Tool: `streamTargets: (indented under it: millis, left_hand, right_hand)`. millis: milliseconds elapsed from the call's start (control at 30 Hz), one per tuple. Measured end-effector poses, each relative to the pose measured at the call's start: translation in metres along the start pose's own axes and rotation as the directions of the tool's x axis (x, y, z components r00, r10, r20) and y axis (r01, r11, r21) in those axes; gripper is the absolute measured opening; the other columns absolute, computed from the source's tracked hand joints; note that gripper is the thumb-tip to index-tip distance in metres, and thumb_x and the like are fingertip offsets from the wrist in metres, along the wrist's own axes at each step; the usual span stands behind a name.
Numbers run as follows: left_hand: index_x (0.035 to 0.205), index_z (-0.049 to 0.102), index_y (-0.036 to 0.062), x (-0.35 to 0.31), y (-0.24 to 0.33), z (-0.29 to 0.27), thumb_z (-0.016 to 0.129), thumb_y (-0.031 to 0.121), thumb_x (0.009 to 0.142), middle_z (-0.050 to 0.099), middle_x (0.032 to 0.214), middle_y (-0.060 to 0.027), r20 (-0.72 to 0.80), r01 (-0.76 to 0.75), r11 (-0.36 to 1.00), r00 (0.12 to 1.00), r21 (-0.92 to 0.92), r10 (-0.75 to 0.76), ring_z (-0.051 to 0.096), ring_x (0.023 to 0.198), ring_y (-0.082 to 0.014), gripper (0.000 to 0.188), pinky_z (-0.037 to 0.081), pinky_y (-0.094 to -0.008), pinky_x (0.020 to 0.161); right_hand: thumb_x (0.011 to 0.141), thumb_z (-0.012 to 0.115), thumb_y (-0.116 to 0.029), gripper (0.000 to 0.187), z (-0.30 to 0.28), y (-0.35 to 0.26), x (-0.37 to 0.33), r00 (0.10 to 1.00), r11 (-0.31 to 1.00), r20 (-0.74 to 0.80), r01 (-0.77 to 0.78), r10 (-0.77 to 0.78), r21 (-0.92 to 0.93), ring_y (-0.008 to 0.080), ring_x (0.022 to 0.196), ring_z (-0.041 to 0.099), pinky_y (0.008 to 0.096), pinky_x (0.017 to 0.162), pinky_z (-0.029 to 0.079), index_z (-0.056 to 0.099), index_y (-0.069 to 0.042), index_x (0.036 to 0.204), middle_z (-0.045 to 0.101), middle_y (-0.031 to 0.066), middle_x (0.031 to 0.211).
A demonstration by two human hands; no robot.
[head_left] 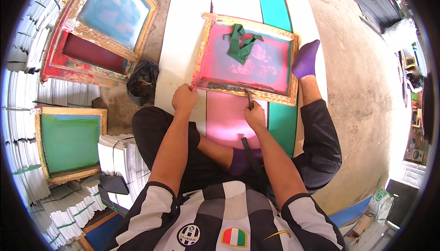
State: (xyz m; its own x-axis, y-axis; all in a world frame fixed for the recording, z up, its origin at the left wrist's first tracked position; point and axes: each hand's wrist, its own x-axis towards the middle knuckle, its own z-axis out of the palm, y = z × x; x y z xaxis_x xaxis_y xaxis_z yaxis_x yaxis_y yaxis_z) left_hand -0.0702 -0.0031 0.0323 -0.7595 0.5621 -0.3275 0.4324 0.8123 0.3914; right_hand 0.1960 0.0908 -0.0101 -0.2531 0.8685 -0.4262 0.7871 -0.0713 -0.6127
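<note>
A wooden screen-printing frame [293, 79] lies in front of me, its mesh stained pink and bluish grey. On the mesh rests a crumpled dark green cloth [240, 47]. My left hand [185, 98] is closed at the frame's near left corner, with its fingertips hidden against the wood. In my right hand [255, 115] is a thin dark tool [250, 96], held upright against the frame's near edge; its exact kind is unclear. My foot in a purple sock [306, 58] presses beside the frame's right side.
White, pink and green boards [279, 127] lie under the frame. At left lean stained screens [112, 15] and a green screen [71, 141], among tied paper stacks [121, 157]. A black plastic bag [143, 81] sits nearby. A black phone-like object [114, 184] rests on paper.
</note>
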Motion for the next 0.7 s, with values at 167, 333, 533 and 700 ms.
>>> streamTargets:
  millis: [167,333,533,700]
  left_hand:
    - [0.102,0.075,0.0112,-0.008,0.002,0.014,0.071,0.021,0.085,0.074,0.104,-0.0117,-0.158,-0.481,0.820,0.877,-0.309,0.454,0.070,0.096,-0.0312,0.020,0.056,-0.0426,0.083]
    - [0.099,0.076,0.0102,-0.035,0.019,0.017,0.074,0.017,0.084,0.074,0.103,-0.0108,-0.081,-0.760,0.582,0.625,-0.288,0.777,0.070,0.093,-0.0296,0.017,0.055,-0.0388,0.081]
    - [0.095,0.077,0.0105,-0.032,0.011,0.026,0.073,0.019,0.084,0.074,0.097,-0.0079,-0.023,-0.810,0.545,0.563,-0.215,0.826,0.069,0.090,-0.0295,0.014,0.055,-0.0398,0.079]
    - [0.089,0.076,0.0095,-0.039,0.019,0.022,0.073,0.020,0.084,0.073,0.091,-0.0072,-0.047,-0.789,0.562,0.589,-0.248,0.807,0.069,0.088,-0.0288,0.012,0.055,-0.0409,0.077]
  right_hand:
    - [0.083,0.062,-0.016,0.022,0.005,0.004,-0.020,0.989,0.983,0.103,0.085,-0.103,0.165,0.0402,0.088,0.071,0.0472,0.079,0.055,0.068,-0.003,0.100,0.072,0.0230,0.090]
    - [0.082,0.062,-0.013,0.022,0.021,-0.014,-0.046,0.953,0.958,0.264,0.075,-0.151,0.277,0.0317,0.072,0.070,0.0419,0.069,0.055,0.067,0.000,0.098,0.070,0.0195,0.080]
    - [0.084,0.059,-0.011,0.020,0.008,-0.041,-0.062,0.916,0.948,0.387,-0.025,-0.106,0.318,0.0198,0.056,0.064,0.0360,0.055,0.052,0.065,0.000,0.099,0.065,0.0118,0.071]
    - [0.083,0.059,-0.010,0.025,0.004,-0.041,-0.061,0.890,0.953,0.451,-0.074,-0.069,0.292,0.0184,0.054,0.063,0.0337,0.050,0.051,0.065,-0.001,0.105,0.065,0.0094,0.070]
